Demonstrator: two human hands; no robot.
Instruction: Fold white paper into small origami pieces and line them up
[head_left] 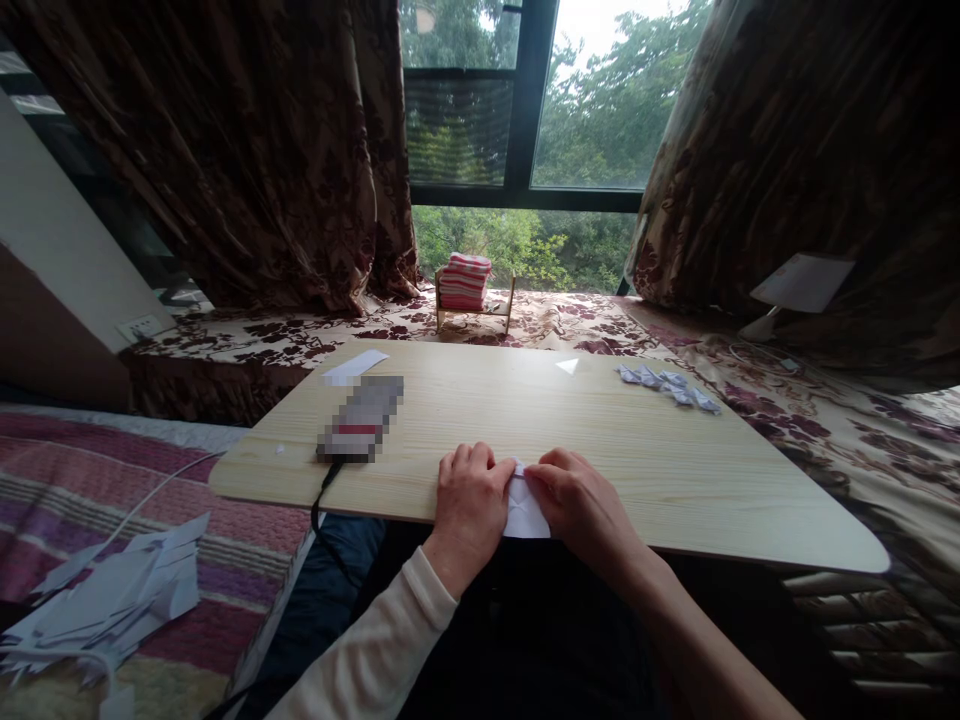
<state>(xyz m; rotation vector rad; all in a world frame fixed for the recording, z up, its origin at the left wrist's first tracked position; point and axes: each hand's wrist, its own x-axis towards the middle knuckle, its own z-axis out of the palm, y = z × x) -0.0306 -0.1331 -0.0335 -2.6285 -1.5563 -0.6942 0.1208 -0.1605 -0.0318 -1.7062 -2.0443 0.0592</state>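
Left hand [471,497] and right hand [581,497] meet at the table's [720,490] near edge, both curled nearly closed, thumbs and fingertips pinching the far part of a creased white paper [528,515]. It lies between the two hands, its near end reaching the table's edge. Its visible length runs from the fingertips back toward the body, the near end swung slightly right; the hands hide its full outline.

The step in hand looks like folding or pressing a crease; the next move likely calls for aligned edges and even thumb pressure. Beyond the right hand, farther right, lie small folded paper pieces [667,386]; straight beyond it is a white paper triangle [568,367]. Left of the left hand sits a blurred-out device [361,420].
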